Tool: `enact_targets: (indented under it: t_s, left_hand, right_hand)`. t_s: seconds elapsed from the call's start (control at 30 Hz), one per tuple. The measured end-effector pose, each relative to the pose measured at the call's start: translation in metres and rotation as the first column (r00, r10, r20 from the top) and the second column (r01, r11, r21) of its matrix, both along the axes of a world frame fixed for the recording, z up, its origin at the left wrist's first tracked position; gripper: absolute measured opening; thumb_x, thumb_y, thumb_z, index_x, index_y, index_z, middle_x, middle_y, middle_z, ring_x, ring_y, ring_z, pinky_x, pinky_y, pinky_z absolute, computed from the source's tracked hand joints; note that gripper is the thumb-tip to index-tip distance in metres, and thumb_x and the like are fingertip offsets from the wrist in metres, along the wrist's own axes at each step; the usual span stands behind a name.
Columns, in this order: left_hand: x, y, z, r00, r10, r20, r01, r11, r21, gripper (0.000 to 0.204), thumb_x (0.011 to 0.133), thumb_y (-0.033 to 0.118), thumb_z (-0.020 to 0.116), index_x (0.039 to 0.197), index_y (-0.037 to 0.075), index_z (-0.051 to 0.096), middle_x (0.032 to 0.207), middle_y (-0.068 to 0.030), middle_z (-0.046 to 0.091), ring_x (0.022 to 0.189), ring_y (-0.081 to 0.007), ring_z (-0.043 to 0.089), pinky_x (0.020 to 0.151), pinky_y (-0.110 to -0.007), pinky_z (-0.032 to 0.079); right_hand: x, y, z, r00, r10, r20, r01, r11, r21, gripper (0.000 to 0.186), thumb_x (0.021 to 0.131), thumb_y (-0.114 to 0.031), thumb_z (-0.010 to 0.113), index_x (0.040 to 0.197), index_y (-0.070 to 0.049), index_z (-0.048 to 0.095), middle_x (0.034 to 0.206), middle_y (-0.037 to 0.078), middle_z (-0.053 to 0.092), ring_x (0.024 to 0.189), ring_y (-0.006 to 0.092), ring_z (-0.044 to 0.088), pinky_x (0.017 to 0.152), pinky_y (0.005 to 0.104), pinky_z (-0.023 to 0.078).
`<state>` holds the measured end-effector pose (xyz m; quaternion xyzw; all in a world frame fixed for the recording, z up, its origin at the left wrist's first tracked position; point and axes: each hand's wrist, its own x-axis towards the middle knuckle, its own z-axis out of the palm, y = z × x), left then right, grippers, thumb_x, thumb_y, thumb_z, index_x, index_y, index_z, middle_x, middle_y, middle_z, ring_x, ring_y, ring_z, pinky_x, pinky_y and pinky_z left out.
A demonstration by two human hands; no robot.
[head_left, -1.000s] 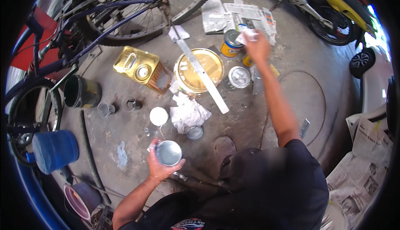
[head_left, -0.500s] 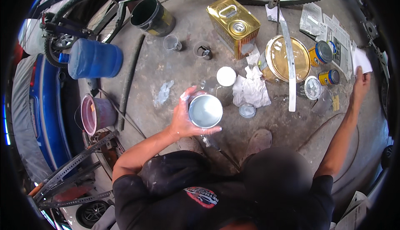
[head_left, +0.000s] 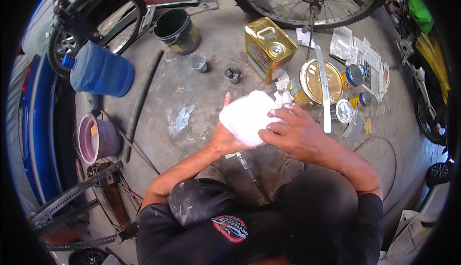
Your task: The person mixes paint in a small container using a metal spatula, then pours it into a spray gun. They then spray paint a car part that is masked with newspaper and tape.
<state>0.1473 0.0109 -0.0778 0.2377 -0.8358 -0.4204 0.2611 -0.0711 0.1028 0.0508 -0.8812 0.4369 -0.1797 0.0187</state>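
A bright white sheet of paper is over the front of my body at the middle of the head view. My left hand curls round its left side, thumb pointing up. The round container of pale liquid that this hand held is hidden by the paper. My right hand grips the paper's right edge with bent fingers. Crumpled white tissue lies on the floor just beyond.
Beyond my hands stand a gold square tin, a gold-lidded round can with a metal strip across it, and two clear cups. Small yellow-and-blue cans sit right. A blue water jug lies left; a bicycle spans the back.
My right hand has come in from the far right with the white paper, which now covers the container at my left hand. The view has shifted somewhat.
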Motion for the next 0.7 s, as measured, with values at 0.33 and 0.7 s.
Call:
enact_targets:
  t_s: [0.33,0.7]
  left_hand:
    - [0.021,0.003,-0.019,0.989,0.045,-0.143,-0.063,0.99,-0.123,0.092,0.064,0.036,0.091,0.141,0.013,0.047,0.131,-0.0154,0.06,0.12,-0.0373,0.061,0.088,-0.045,0.058]
    - [0.044,-0.005,-0.023,0.944,-0.222,0.242,0.191,0.97,0.148,0.063,0.09,0.058,0.055,0.144,0.027,0.048,0.146,0.0039,0.053,0.138,-0.0165,0.044,0.117,-0.05,0.014]
  right_hand:
    - [0.018,0.001,-0.02,0.998,0.055,-0.04,-0.051,0.994,0.098,0.017,0.082,-0.014,0.064,0.098,-0.012,0.068,0.085,0.007,0.066,0.112,0.031,0.057,0.105,0.0521,0.04]
    - [0.01,-0.001,-0.017,0.848,0.032,0.529,-0.195,0.947,0.256,0.032,0.081,-0.024,0.077,0.106,-0.006,0.069,0.105,0.01,0.07,0.122,0.0323,0.058,0.104,0.0486,0.044]
